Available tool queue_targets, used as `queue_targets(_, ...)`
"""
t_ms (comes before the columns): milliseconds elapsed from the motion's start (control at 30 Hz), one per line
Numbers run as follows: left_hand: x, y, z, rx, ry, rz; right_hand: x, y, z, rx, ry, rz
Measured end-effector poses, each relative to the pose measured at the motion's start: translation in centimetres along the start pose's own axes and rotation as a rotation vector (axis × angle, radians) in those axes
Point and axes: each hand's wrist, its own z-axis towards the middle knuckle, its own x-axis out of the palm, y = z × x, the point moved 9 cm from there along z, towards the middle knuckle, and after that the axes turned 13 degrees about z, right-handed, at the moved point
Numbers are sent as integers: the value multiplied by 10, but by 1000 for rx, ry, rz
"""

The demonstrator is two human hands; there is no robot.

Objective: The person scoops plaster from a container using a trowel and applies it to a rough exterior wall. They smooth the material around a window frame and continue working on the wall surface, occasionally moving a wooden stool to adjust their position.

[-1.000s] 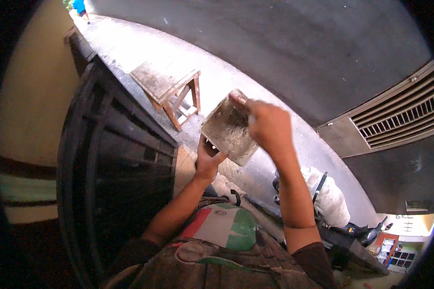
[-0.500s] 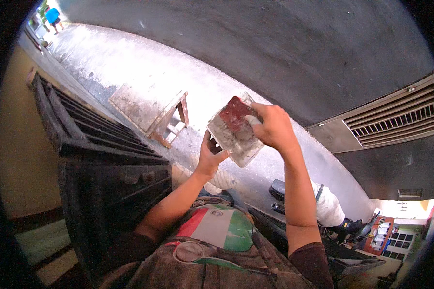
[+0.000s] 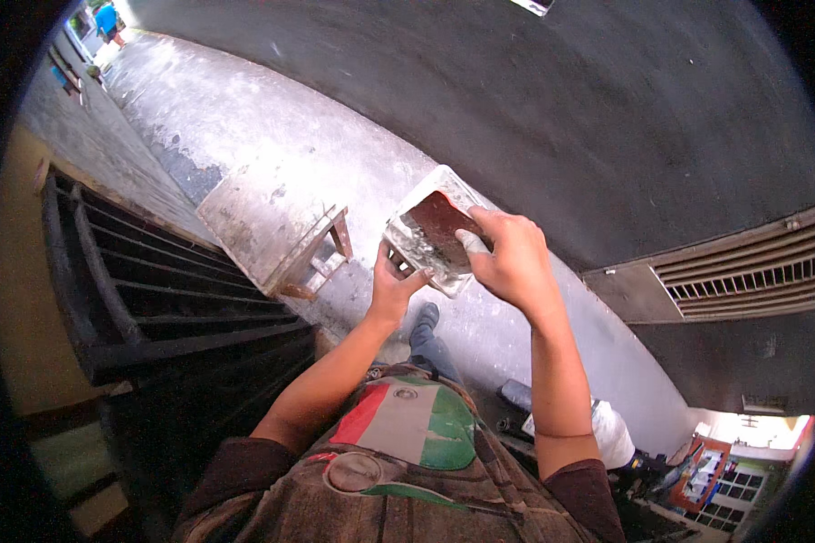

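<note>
A whitish, plaster-smeared square container (image 3: 430, 187) is tilted in front of me. My left hand (image 3: 394, 288) grips its lower left side, fingers bent under it. My right hand (image 3: 507, 258) is closed on a thin reddish-brown flat piece (image 3: 433, 222) lying across the container's inside; its thumb has pale powder on it. My leg and shoe (image 3: 426, 321) show below, on the pale concrete.
A worn wooden stool (image 3: 263, 231) stands at left beside a black metal gate (image 3: 109, 262). A dark wall (image 3: 589, 109) runs along the right. A motorcycle (image 3: 652, 466) with a white bundle (image 3: 611, 434) is lower right. A person in blue (image 3: 109, 23) is far up the passage.
The reddish flat piece has come into view in the container under my right hand. My foot has stepped into view, and the surroundings have shifted, the stool now farther left and lower.
</note>
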Motion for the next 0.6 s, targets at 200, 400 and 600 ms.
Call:
queue_targets(200,30,31,82,153,15,-5,-21,-104,92,-141,22,-82)
queue_targets(400,65,33,173,220,-1,-85,-17,-146,163,-223,225,-83)
queue_targets(600,54,29,258,240,-92,-114,-71,-171,267,-213,48,-176)
